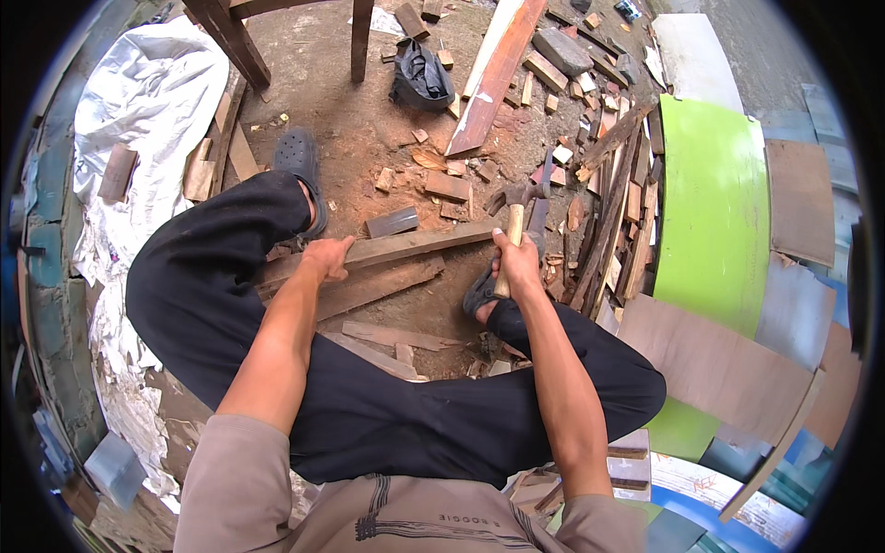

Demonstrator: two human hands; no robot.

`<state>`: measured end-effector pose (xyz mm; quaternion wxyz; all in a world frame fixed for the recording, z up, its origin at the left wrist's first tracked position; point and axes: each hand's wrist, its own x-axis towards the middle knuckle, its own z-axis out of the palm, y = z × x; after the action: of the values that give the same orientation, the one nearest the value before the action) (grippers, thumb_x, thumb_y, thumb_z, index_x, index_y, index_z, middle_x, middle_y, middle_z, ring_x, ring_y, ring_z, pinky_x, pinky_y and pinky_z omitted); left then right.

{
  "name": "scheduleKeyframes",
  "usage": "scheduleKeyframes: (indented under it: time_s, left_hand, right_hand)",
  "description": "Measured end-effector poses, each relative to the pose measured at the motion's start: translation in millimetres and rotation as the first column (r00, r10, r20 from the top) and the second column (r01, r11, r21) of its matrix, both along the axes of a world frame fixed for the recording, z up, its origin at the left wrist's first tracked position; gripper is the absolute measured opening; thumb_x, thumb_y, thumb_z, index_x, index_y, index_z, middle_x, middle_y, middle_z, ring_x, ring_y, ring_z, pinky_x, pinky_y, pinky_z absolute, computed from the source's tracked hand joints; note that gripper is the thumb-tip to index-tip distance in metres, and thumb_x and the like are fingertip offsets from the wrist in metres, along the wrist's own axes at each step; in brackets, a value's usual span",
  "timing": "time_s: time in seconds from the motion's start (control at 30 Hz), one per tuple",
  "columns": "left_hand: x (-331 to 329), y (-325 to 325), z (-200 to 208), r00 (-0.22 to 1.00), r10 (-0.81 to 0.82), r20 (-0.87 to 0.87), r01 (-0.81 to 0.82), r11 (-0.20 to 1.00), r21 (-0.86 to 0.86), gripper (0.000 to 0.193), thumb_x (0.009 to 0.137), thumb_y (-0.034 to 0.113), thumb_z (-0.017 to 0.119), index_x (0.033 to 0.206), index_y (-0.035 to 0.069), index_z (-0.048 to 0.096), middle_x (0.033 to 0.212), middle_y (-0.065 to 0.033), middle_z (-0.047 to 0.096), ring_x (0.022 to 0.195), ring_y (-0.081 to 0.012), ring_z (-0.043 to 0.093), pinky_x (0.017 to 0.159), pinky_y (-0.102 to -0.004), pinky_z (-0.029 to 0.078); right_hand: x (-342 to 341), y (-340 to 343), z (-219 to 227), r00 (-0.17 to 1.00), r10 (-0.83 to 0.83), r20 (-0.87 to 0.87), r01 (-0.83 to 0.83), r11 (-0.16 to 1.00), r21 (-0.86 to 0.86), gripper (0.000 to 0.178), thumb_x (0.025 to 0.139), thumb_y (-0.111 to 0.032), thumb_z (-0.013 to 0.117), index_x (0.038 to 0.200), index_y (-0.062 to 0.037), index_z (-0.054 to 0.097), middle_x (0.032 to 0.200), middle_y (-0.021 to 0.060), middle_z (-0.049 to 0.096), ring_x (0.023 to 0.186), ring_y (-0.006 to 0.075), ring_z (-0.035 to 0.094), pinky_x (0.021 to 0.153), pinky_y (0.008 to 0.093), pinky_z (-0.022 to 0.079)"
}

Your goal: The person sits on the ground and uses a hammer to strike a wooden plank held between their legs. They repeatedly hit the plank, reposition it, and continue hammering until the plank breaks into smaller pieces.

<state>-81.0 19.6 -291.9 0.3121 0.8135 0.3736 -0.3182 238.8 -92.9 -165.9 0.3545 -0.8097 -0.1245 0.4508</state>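
Observation:
In front of my seated body, a long wooden plank [415, 241] lies slanted between my feet. My left hand [329, 257] is closed over its left part, fingers curled on the upper edge. My right hand [518, 262] grips the pale wooden handle of a claw hammer [514, 219] beside the plank's right end. The dark metal hammer head points away from me, above the hand. A second rough board [383, 288] lies just nearer to me than the plank. A short dark wood block [392, 222] rests against the plank's far side.
Wood offcuts [447, 186] litter the ground ahead. A reddish board [498, 78] and a black bag [421, 76] lie farther off. Long strips [613, 212] are stacked at right, beside a green panel [710, 212]. White sheeting [152, 92] covers the left; wooden legs [360, 41] stand ahead.

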Motion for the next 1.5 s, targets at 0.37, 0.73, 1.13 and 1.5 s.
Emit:
scheduleKeyframes:
  time_s: [0.37, 0.73, 1.13, 1.5]
  left_hand:
    - [-16, -22, -19, 0.994, 0.05, 0.094, -0.068, 0.977, 0.203, 0.066, 0.071, 0.02, 0.078, 0.127, 0.011, 0.043, 0.11, -0.0161, 0.06, 0.102, -0.0328, 0.063, 0.085, -0.0434, 0.051]
    - [-9, -25, -6, 0.981, -0.082, 0.178, 0.016, 0.94, 0.34, 0.056, 0.078, 0.017, 0.071, 0.127, 0.014, 0.046, 0.111, -0.0133, 0.059, 0.105, -0.0293, 0.062, 0.083, -0.0413, 0.05]
    - [7, -49, -4, 0.99, -0.117, 0.078, 0.083, 0.933, 0.349, 0.058, 0.078, 0.019, 0.07, 0.129, 0.013, 0.043, 0.109, -0.014, 0.059, 0.101, -0.0291, 0.062, 0.082, -0.0423, 0.051]
    - [18, -18, 12, 0.994, -0.097, 0.051, 0.089, 0.984, 0.156, 0.068, 0.07, 0.041, 0.078, 0.117, 0.002, 0.048, 0.101, -0.0204, 0.066, 0.096, -0.0358, 0.066, 0.082, -0.0433, 0.053]
  right_hand:
    - [-8, -7, -97, 0.76, 0.567, 0.316, -0.498, 0.822, -0.276, 0.04, 0.085, -0.03, 0.067, 0.104, 0.003, 0.058, 0.086, 0.0238, 0.067, 0.081, 0.0398, 0.066, 0.075, 0.046, 0.05]
    - [-2, 12, -81, 0.888, 0.405, 0.216, -0.371, 0.911, -0.18, 0.029, 0.086, -0.023, 0.067, 0.096, 0.0016, 0.055, 0.063, 0.0107, 0.059, 0.049, 0.0214, 0.059, 0.048, 0.0363, 0.047]
    - [-3, -60, -125, 0.878, 0.363, 0.311, -0.349, 0.931, -0.103, 0.026, 0.09, -0.024, 0.065, 0.093, -0.0012, 0.052, 0.06, 0.0085, 0.057, 0.044, 0.0172, 0.057, 0.041, 0.0342, 0.046]
    - [0, -44, -108, 0.738, 0.354, 0.575, -0.432, 0.902, -0.002, 0.028, 0.089, -0.028, 0.066, 0.095, -0.0037, 0.052, 0.068, 0.0182, 0.057, 0.061, 0.035, 0.059, 0.06, 0.0433, 0.046]
